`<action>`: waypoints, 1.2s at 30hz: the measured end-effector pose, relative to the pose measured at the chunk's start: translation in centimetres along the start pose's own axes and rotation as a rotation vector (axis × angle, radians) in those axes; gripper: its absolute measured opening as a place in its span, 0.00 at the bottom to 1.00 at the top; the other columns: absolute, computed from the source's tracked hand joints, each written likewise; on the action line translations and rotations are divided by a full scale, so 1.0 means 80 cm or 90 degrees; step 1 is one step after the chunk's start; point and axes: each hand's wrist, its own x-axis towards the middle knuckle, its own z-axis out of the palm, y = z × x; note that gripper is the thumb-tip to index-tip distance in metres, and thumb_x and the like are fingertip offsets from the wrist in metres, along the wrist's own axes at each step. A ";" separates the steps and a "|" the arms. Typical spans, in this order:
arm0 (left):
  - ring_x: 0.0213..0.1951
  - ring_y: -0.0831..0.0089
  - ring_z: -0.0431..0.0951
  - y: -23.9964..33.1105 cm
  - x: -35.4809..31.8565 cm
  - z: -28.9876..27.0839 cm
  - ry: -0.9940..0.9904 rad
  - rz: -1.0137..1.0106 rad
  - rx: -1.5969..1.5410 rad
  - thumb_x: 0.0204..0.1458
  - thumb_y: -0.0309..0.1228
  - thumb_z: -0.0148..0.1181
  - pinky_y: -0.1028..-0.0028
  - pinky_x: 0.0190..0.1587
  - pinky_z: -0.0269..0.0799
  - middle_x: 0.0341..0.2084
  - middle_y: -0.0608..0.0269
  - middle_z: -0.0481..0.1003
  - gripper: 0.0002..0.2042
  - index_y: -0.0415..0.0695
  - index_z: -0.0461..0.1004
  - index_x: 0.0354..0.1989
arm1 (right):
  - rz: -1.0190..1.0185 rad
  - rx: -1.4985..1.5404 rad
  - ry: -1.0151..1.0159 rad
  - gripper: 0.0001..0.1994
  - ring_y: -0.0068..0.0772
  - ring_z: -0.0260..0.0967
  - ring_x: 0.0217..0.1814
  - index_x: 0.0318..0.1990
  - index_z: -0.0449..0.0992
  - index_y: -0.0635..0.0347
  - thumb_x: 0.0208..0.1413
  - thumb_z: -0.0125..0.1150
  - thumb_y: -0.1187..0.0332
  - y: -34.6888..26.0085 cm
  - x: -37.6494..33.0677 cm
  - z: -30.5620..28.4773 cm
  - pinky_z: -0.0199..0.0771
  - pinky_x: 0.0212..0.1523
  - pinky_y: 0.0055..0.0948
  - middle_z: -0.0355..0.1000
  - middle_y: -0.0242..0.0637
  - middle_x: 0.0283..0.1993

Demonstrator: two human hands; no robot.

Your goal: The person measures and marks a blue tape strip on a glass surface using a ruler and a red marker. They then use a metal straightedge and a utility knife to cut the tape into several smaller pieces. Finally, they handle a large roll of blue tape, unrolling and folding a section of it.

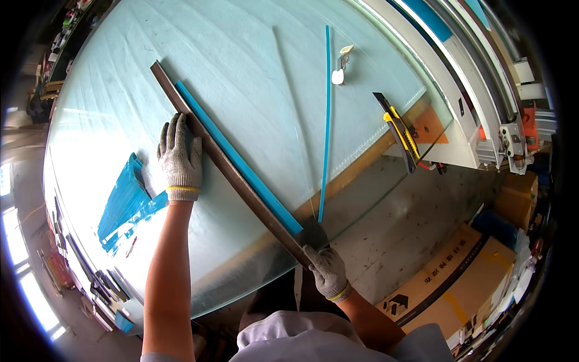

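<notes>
A long dark brown bar (pixel 232 176) lies slantwise on the glass tabletop, from the far left toward my body. Close along its right side runs a wide blue strip (pixel 241 160). My left hand (pixel 180 154), in a grey knit glove, lies flat with fingers stretched out and touches the bar's left edge toward its far end. In a matching glove, my right hand (pixel 327 269) has its fingers closed at the bar's near end. A thin blue strip (pixel 327 120) lies apart to the right.
Right of the strips are a yellow-and-black utility knife (pixel 398 133) and a small white-and-metal piece (pixel 341 65). Crumpled blue film (pixel 125 202) lies left of my left hand. Beyond the glass edge are a white-framed machine (pixel 449 130) and a large cardboard box (pixel 446 280).
</notes>
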 end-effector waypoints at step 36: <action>0.69 0.48 0.60 0.002 0.003 -0.003 0.019 -0.009 -0.060 0.62 0.39 0.52 0.55 0.71 0.55 0.67 0.49 0.65 0.26 0.43 0.64 0.68 | 0.073 0.084 0.072 0.21 0.39 0.69 0.27 0.58 0.75 0.67 0.54 0.56 0.80 -0.042 0.009 -0.007 0.72 0.33 0.35 0.72 0.37 0.28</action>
